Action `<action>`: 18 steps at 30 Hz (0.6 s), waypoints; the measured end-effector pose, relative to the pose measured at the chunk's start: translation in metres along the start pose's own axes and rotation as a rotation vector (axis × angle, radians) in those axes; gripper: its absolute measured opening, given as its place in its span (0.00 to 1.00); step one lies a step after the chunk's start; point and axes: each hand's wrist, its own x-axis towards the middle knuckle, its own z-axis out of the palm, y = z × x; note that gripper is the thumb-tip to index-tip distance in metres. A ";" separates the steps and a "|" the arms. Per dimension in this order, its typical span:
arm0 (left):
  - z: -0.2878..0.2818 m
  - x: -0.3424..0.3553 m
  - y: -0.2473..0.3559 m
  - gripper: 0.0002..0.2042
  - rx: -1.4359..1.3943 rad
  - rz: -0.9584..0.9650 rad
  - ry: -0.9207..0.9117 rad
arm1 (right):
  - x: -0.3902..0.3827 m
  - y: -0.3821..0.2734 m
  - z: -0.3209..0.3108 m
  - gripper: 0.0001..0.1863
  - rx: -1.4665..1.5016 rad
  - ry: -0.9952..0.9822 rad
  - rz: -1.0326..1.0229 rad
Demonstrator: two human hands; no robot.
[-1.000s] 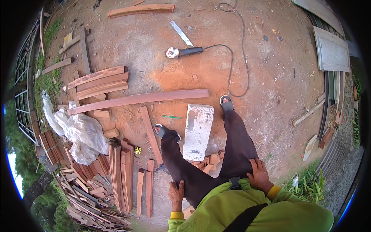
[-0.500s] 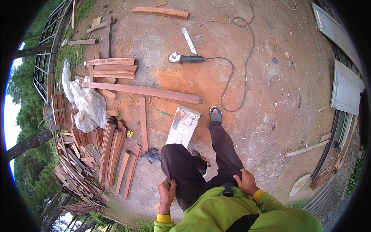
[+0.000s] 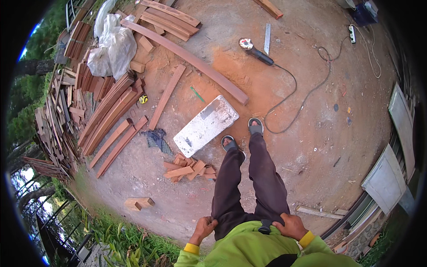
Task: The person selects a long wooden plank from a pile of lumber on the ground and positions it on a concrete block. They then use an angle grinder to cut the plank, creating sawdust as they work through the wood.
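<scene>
My left hand (image 3: 203, 228) is closed on the dark trousers (image 3: 235, 191) at the outer left thigh, pinching the cloth. On the other side my right hand (image 3: 291, 226) grips the same trousers near the right hip, its thumb tucked inward by the black buckle (image 3: 265, 227). Both feet in grey sandals stand on the ground, beside a long white, paint-stained block (image 3: 207, 124). Ahead of my feet lies an angle grinder (image 3: 255, 51) with its cord trailing right. A long reddish plank (image 3: 191, 62) rests across the ground beyond the block.
Wood offcuts (image 3: 189, 169) are heaped beside the block, next to a dark rag (image 3: 158, 140). Further left are stacked planks (image 3: 109, 118), a yellow tape measure (image 3: 143, 99) and clear plastic sheeting (image 3: 113, 49). A metal square's blade (image 3: 267, 39) lies near the grinder. Pale panels (image 3: 386, 180) lean at right.
My view has turned, so the ground layout looks rotated clockwise. My left leg has straightened from its bent pose over the block, and both feet now stand beside it. Both hands still hold the trousers.
</scene>
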 end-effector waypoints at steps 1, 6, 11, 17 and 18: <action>0.005 0.009 -0.006 0.19 0.054 0.020 0.041 | 0.015 0.004 -0.006 0.21 0.029 0.030 -0.026; -0.009 0.141 -0.025 0.23 0.199 0.012 0.442 | 0.176 0.039 -0.030 0.16 0.097 0.254 -0.140; -0.044 0.330 -0.053 0.13 0.208 0.176 0.778 | 0.432 0.078 0.000 0.20 -0.056 0.215 -0.430; -0.077 0.541 0.033 0.13 0.338 0.686 1.030 | 0.645 0.092 0.031 0.26 -0.237 0.305 -0.628; -0.080 0.566 0.044 0.13 0.358 0.775 1.103 | 0.667 0.089 0.038 0.28 -0.259 0.303 -0.689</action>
